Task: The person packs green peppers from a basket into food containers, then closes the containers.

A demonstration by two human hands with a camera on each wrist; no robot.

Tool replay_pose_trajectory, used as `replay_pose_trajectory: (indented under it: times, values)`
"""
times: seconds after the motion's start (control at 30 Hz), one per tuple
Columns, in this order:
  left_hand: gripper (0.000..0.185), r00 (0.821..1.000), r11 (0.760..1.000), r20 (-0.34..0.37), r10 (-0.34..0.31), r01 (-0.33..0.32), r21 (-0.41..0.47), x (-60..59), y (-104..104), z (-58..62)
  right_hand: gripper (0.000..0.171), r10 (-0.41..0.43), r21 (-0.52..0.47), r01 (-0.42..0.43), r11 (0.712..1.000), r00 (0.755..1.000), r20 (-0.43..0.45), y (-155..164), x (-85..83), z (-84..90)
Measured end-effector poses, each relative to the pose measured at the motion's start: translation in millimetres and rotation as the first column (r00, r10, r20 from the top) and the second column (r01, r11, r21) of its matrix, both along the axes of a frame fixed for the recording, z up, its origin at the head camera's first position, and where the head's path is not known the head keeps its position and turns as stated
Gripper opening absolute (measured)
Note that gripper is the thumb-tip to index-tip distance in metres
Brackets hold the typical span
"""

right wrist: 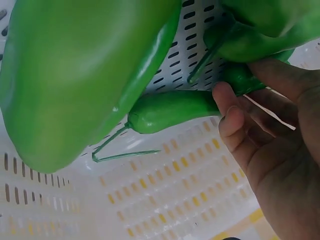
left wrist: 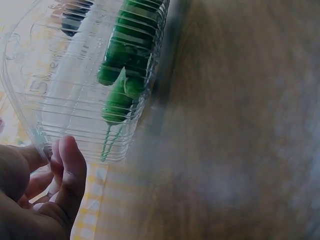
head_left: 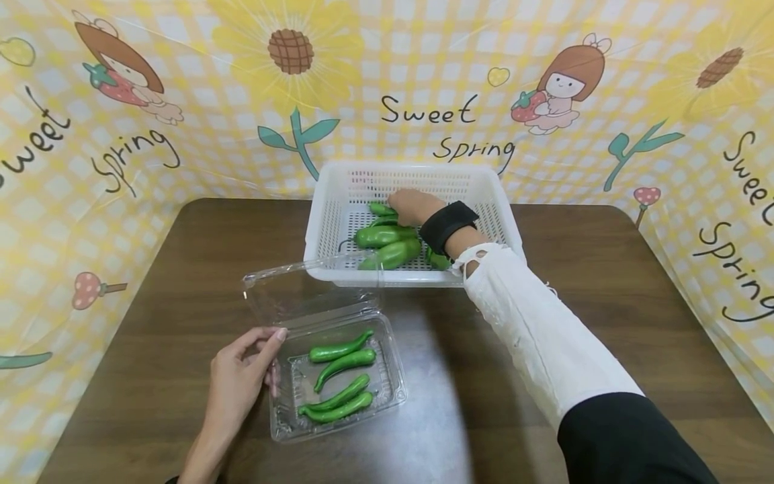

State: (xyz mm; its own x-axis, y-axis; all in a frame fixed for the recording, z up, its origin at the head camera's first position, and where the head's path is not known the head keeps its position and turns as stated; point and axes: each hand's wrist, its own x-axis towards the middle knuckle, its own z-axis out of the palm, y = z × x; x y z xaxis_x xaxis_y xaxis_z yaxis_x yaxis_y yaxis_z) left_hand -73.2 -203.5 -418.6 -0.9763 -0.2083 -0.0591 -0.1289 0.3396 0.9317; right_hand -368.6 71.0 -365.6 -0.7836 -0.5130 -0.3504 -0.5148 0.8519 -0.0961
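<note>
A clear plastic box (head_left: 397, 366) sits on the near part of the bench (head_left: 157, 336), its lid (head_left: 308, 296) raised toward the far side, probably so the inside can be reached from above. The left hand (head_left: 237, 376) pinches the box's left edge near the hinge, thumb and fingers nearly together on the thin rim; this likely steadies a light box that could slide. Four slim green peppers (head_left: 345, 366) lie lengthwise inside, roughly in a row from near to far, which seems a way of using the space without stacking.

Beyond the lid, farther right, stands a white basket (head_left: 417, 278), with plump peppers (head_left: 392, 254) in its near half. Whether the lid touches the basket cannot be told. The right hand (head_left: 417, 207) reaches into it. There the grip is narrow, thumb and fingers bent around a slim pepper (right wrist: 170, 111) low in the basket, its stemmed end left free; how firmly it is held does not show. Fingertips, rather than the whole palm, presumably suit such tight space between neighbours.
</note>
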Motion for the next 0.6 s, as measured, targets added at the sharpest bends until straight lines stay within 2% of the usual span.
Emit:
replay_pose_trajectory:
  times: [0.47, 0.6]
  values:
    - [0.028, 1.000, 1.000, -0.008, 0.001, -0.001, -0.010, 1.4, 0.4, 1.5, 0.010, 0.002, 0.020, -0.002, 1.000, 1.000, 0.016, -1.8, 0.5, -1.5]
    - [0.028, 1.000, 1.000, -0.004, -0.003, 0.003, -0.015, 0.5, 0.3, 1.7, 0.015, 0.003, 0.014, -0.003, 1.000, 1.000, 0.018, -0.6, 1.0, 0.1]
